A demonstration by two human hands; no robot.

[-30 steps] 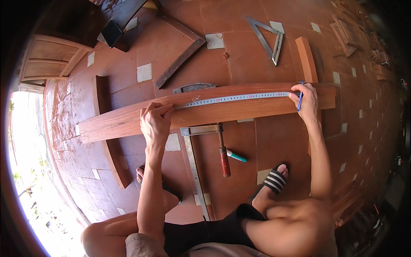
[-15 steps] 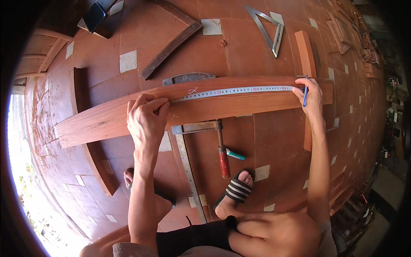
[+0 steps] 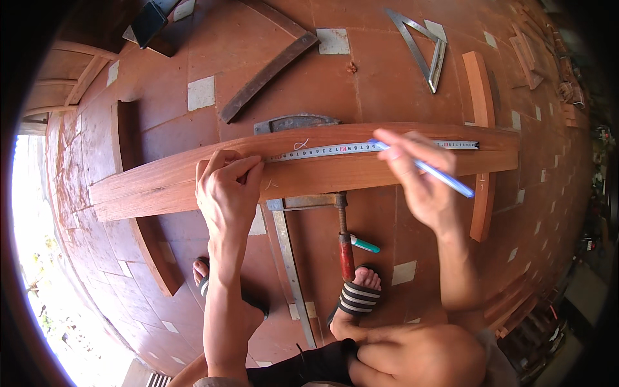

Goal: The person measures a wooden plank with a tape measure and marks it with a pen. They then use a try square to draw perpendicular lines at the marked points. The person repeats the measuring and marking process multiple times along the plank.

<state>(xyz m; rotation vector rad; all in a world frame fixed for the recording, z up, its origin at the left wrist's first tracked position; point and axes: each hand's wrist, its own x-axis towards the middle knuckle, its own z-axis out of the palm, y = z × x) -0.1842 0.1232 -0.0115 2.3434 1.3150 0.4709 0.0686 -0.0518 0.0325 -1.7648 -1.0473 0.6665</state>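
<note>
A long pair of reddish wooden boards (image 3: 148, 184), side by side, lies across in front of me with chalk-like marks on top. A tape measure (image 3: 335, 149) stretches along them, its blade flat on the wood. My left hand (image 3: 227, 187) pinches the blade's left part and rests on the boards. My right hand (image 3: 429, 177), blurred, grips a blue pen (image 3: 445, 178) above the tape, its tip near the blade. The tape's dark right end lies loose on the wood. A clamp (image 3: 346, 255) with a red handle spans the boards beneath.
Wooden strips (image 3: 151, 258) support the boards at both ends. A teal-capped marker (image 3: 365, 244) lies by the clamp handle. Farther off are a metal triangular square (image 3: 436, 64), an angled dark wooden piece (image 3: 267, 77) and a phone (image 3: 148, 24). My sandalled foot (image 3: 358, 297) is near the clamp.
My right hand has left the tape's right end and moved left, the pen now pointing at the blade. My left hand keeps its pinch. The whole view has shifted slightly.
</note>
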